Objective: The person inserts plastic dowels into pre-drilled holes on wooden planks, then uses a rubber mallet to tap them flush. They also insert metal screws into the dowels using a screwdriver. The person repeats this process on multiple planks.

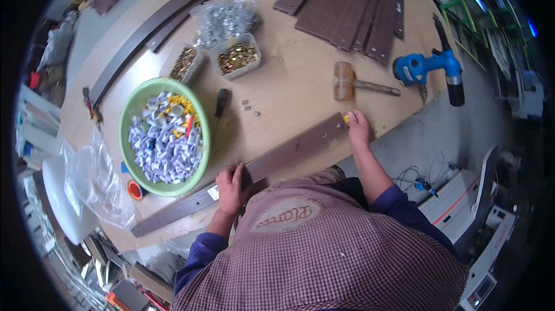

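Hands (230,188) at brown board (295,148), white label (214,193), lettered apron (347,241)

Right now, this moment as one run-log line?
left hand: on brown board | right hand: pinching small yellow piece at board's right end | beyond board: mallet, green basin

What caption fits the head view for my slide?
Left hand on brown board; right hand holds yellow piece at its end.

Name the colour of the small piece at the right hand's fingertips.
The small piece is yellow, seen in the head view, the only one.
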`<state>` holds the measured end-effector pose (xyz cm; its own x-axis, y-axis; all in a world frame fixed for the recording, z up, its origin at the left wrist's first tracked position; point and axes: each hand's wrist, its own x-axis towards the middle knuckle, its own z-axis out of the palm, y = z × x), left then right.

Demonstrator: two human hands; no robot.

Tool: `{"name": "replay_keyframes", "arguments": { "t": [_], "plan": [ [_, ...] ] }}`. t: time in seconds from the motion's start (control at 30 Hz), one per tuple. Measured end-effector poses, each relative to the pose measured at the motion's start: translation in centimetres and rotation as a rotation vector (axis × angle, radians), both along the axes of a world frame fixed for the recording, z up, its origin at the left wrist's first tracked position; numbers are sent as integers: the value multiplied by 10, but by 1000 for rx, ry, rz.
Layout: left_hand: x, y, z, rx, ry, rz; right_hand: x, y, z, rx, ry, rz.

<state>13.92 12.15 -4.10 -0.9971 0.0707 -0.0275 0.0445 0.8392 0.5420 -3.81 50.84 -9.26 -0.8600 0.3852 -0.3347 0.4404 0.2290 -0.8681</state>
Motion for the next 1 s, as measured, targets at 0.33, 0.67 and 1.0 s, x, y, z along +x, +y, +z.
{"name": "replay_keyframes", "arguments": {
  "t": [0.33,0.67,1.0],
  "plan": [
    [-29,4,-2,-48,-205,-49,7,-17,5,-247,-25,102],
    [-35,-5,43,-101,-228,-96,5,-28,71,-225,-41,345],
    [-77,60,104,109,-312,-72,50,-83,158,-211,13,742]
  ]
}}
